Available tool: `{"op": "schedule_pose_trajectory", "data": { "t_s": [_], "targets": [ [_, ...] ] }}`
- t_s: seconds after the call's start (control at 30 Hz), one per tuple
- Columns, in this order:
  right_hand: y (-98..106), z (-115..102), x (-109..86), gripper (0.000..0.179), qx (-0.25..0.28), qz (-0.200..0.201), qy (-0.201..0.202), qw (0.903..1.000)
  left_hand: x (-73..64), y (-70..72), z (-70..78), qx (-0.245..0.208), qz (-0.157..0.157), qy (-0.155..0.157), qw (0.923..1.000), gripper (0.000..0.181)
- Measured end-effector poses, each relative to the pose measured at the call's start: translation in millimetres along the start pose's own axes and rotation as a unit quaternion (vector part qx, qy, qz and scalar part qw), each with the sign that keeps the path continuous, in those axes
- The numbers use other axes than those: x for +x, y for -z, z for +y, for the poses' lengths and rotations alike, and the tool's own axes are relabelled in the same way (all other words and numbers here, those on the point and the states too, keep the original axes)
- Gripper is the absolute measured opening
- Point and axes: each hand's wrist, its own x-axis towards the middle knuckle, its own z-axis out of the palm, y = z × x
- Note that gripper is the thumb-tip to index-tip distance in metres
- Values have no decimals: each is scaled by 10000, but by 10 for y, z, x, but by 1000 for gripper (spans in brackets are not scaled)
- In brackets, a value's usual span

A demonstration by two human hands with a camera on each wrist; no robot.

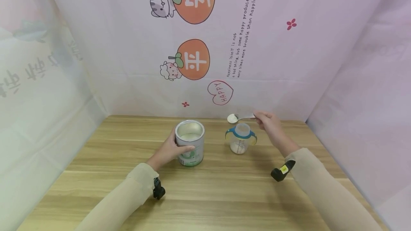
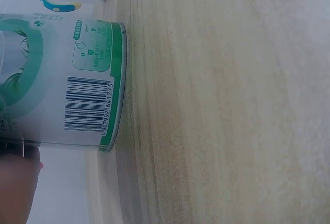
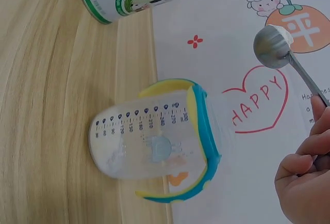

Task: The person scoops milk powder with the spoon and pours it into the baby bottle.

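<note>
A metal spoon [image 3: 270, 48], heaped with white powder [image 1: 233, 118], was held higher than the mouth of a baby bottle [image 1: 239, 145], apart from it and a little toward the can side. The right hand [image 1: 270, 126] had its fingers curled round the spoon's handle. The bottle, with blue-and-yellow grips [image 1: 253, 139], stood upright near the far edge of the surface, right of its middle; something whitish, perhaps powder, lay in the bottom. Left of the bottle, also toward the far edge, stood an open can [image 1: 196, 153], upright, its side clasped by the left hand [image 1: 169, 150], thumb across the front. Both stood on a wooden table [image 1: 205, 202]. Behind its far edge hung a printed sheet [image 1: 273, 56].
</note>
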Motion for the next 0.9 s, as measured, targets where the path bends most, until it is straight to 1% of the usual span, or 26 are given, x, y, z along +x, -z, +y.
{"op": "schedule_pose_trajectory", "data": {
  "t_s": [0.2, 0.47, 0.73, 0.9],
  "targets": [
    [105, 42, -29, 33, -199, 134, -123, 9996, -11, -10, 0, 74, 51, 12, 10000, 92],
    [235, 135, -69, 28, -278, 484, -162, 9983, -8, -4, -16, 53, 7, -16, 10000, 92],
    [317, 251, -64, 33, -313, 507, -25, 9982, 1, -4, -25, 22, -21, 15, 10000, 91],
    [322, 309, -57, 35, -547, 543, -27, 9970, -1, -4, -10, 39, -11, 17, 10000, 91]
  ]
}}
